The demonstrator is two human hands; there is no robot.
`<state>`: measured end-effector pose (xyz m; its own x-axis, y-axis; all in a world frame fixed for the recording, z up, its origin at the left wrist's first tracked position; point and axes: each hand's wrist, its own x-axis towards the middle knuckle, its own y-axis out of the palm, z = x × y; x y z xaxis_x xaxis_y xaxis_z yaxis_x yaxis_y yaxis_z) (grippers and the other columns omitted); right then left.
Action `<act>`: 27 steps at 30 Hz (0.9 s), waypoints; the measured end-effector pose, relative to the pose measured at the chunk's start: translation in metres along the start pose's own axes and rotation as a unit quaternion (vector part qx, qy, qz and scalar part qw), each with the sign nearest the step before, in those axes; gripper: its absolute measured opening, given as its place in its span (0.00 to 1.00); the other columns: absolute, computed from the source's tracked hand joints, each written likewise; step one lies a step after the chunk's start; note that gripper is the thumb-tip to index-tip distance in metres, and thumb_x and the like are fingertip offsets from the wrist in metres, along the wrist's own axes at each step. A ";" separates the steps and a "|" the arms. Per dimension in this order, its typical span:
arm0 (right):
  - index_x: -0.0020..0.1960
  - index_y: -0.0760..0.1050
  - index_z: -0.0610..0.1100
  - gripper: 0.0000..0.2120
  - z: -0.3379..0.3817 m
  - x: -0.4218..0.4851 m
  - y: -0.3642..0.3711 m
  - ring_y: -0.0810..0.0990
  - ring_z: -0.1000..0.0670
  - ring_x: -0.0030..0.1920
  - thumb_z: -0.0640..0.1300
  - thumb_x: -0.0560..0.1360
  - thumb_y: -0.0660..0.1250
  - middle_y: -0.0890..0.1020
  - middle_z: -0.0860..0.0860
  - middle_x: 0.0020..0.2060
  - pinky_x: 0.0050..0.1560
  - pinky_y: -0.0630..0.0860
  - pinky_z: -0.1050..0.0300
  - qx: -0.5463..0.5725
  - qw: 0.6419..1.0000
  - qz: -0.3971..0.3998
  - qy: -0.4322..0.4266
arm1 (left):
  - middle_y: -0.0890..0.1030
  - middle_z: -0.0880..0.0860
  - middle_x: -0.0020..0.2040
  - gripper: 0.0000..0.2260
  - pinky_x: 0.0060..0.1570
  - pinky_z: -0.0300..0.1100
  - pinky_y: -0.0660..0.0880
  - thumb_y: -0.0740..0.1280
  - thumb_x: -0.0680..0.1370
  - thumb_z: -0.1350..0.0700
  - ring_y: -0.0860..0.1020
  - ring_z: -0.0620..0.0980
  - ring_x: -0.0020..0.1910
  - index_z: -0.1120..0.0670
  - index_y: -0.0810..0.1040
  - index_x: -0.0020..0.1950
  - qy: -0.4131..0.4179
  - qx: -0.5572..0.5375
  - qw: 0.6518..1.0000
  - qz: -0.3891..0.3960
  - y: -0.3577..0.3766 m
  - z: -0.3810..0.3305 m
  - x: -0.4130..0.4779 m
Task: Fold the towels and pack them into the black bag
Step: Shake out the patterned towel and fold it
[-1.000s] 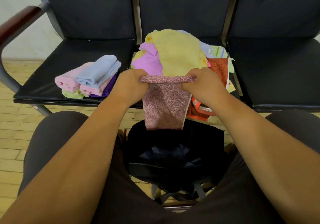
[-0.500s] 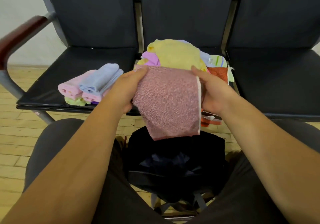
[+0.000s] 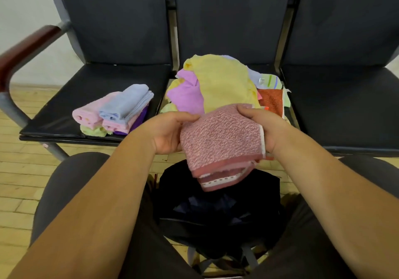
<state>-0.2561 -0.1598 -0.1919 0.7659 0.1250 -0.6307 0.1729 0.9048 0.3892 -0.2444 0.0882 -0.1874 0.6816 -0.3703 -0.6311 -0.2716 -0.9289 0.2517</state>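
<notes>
Pale wood-plank floor, row of black padded waiting seats, strip of white wall way up and left of the bag. Sitting facing the seats, keeping the black bag open on the floor between the knees.

Holding a dusty-pink terry towel right above the bag's mouth. Curling the left hand round its left edge and pinching the white-trimmed right edge with the right hand, thumb on top. Already showing a few layers with stacked hems at the near end, so probably finishing this fold rather than starting it.

Progress-wise, guessing early-to-middle:
- Parking a small stack of folded towels up and left of the bag on the left seat. Seeing pinks, a light blue, green and purple underneath.
- Leaving a loose heap of unfolded towels straight beyond the bag on the middle seat. Seeing yellow on top, lilac, orange-red and a striped bit at the edges.
- Not spotting any towel inside the bag, though it's too dark in there for being sure.

So probably looking at a good bit more folding, then all of the packing. Also noticing a brown armrest far left of the bag.
</notes>
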 end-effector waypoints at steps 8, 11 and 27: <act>0.71 0.79 0.40 0.18 0.008 -0.012 -0.005 0.87 0.42 0.58 0.40 0.82 0.69 0.85 0.41 0.65 0.53 0.86 0.47 -0.122 0.990 0.058 0.045 | 0.84 0.59 0.65 0.21 0.55 0.51 0.82 0.71 0.81 0.58 0.85 0.57 0.58 0.57 0.78 0.74 0.023 -0.063 0.997 -0.027 -0.004 -0.001 0.007; 0.67 0.81 0.39 0.13 0.010 -0.012 -0.004 0.88 0.43 0.49 0.39 0.83 0.68 0.88 0.41 0.56 0.48 0.87 0.48 -0.119 0.992 0.044 0.028 | 0.84 0.59 0.65 0.20 0.59 0.53 0.80 0.70 0.82 0.58 0.85 0.57 0.59 0.58 0.78 0.75 0.038 -0.075 0.996 -0.020 -0.004 -0.001 0.008; 0.59 0.84 0.42 0.17 0.017 -0.009 -0.009 0.88 0.41 0.52 0.28 0.81 0.62 0.87 0.41 0.55 0.56 0.84 0.48 -0.093 0.982 0.085 -0.144 | 0.87 0.56 0.48 0.14 0.43 0.45 0.83 0.63 0.84 0.63 0.86 0.51 0.44 0.54 0.88 0.50 0.199 -0.091 0.975 0.021 -0.004 -0.012 0.000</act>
<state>-0.2540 -0.1759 -0.1783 0.9215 0.1844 -0.3419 -0.0680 0.9431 0.3253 -0.2350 0.0920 -0.1798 0.8923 -0.3457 -0.2905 -0.2053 -0.8836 0.4207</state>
